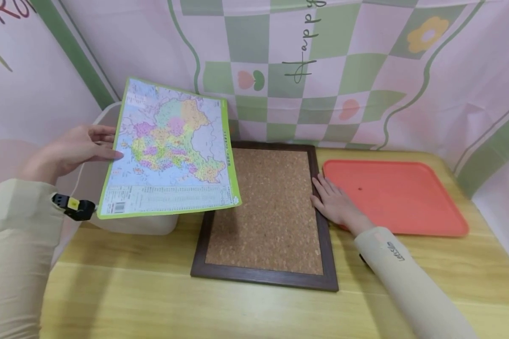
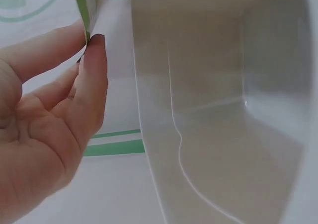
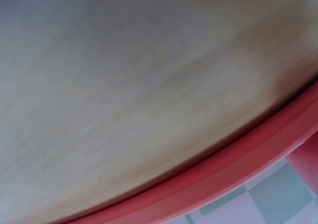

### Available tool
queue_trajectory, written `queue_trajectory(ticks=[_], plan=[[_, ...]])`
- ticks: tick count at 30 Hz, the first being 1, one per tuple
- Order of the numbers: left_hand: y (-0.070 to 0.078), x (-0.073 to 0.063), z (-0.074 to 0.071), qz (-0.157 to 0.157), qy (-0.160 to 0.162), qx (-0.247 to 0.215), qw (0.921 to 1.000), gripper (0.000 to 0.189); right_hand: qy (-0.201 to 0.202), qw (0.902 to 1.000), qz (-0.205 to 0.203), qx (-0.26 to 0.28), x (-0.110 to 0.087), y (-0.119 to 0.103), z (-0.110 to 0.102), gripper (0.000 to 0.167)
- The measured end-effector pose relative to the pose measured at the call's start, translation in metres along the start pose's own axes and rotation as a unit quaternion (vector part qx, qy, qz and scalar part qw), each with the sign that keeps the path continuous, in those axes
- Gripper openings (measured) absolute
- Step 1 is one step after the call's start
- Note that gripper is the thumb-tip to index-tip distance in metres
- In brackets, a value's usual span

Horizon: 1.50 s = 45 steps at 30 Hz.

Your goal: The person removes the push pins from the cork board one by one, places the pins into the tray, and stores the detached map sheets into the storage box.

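Observation:
My left hand pinches the left edge of a green-bordered map sheet, held tilted in the air. The map hangs above a whitish plastic bin and overlaps the upper left of a cork board with a dark brown frame. In the left wrist view the thumb and fingers close on the sheet's green edge, beside the bin's inner wall. My right hand rests with straight fingers on the right side of the board's frame. The right wrist view does not show that hand.
A red tray lies right of the board, close to my right hand; its rim crosses the right wrist view. The wooden table runs back to a checkered cloth hanging behind it.

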<state>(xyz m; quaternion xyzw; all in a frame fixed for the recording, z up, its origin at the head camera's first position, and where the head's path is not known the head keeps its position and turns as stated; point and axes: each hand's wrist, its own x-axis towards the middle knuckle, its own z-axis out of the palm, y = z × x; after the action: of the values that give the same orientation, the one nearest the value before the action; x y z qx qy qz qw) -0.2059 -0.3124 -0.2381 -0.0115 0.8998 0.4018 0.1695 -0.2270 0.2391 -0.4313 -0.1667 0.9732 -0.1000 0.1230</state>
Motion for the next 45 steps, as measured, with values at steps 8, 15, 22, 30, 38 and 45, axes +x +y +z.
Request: queue_trajectory(ticks=[8,15,22,30,38,45], plan=[[-0.001,-0.004,0.001,0.007,-0.009,0.046,0.9989,0.078,-0.005,1.0000,0.003,0.005,-0.003,0.000,-0.002,0.067],[-0.005,-0.005,-0.002,-0.005,-0.027,0.035,0.9990,0.075,-0.003,1.0000,0.003,0.004,-0.002,0.000,-0.001,0.067],[-0.007,-0.009,-0.006,0.005,-0.035,0.014,0.9993,0.079,-0.005,1.0000,0.004,0.005,-0.002,-0.001,-0.002,0.067],[-0.012,-0.017,-0.017,-0.006,0.067,0.047,0.9966,0.074,-0.006,1.0000,0.003,0.005,-0.002,-0.003,-0.003,0.067],[-0.029,-0.019,-0.026,-0.008,0.156,0.053,0.9863,0.072,-0.006,1.0000,0.004,0.007,-0.002,-0.003,-0.003,0.066],[-0.041,-0.019,-0.031,-0.036,0.238,0.061,0.9688,0.071,-0.003,1.0000,0.000,0.006,-0.002,-0.002,-0.002,0.067]])
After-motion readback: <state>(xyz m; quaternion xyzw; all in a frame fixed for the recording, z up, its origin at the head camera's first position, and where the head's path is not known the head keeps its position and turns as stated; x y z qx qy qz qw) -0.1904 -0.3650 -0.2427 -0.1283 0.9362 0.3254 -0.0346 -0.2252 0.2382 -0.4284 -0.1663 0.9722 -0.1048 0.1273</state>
